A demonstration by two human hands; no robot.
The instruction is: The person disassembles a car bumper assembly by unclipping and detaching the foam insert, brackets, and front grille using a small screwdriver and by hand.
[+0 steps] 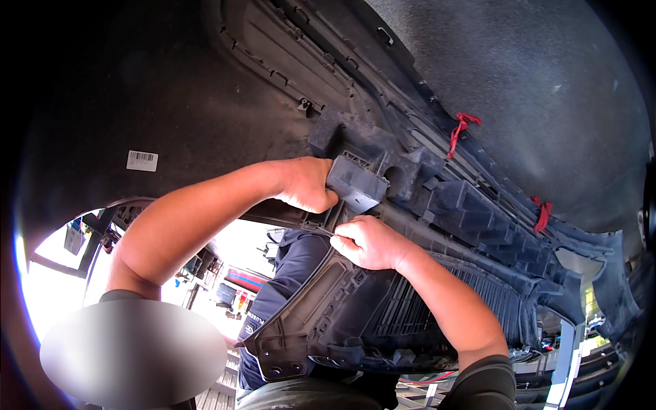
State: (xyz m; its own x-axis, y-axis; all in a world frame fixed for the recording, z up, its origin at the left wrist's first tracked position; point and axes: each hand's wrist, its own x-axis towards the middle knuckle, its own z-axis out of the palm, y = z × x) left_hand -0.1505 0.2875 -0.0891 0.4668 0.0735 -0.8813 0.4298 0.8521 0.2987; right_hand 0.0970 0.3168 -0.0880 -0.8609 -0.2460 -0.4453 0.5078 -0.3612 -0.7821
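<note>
A large dark plastic car bumper cover [253, 137] fills much of the view, its inner side with ribs and clips showing. Along it runs a black blocky bumper absorber [357, 184]. My left hand [309, 184] is closed at the absorber's left end, its fingertips partly hidden behind the block. Just below and to the right, my right hand [369, 242] is closed in a pinch, thumb and finger together at a thin dark piece near the cover's edge. What that piece is, I cannot make out. A slatted black grille [424, 294] lies under my right forearm.
Red ties [459, 133] are knotted on the long rail at upper right, with another red tie [543, 214] farther along. A white label [142, 160] sticks to the dark panel at left. Dark blue clothing [290, 273] shows below my hands. A blurred patch covers the lower left.
</note>
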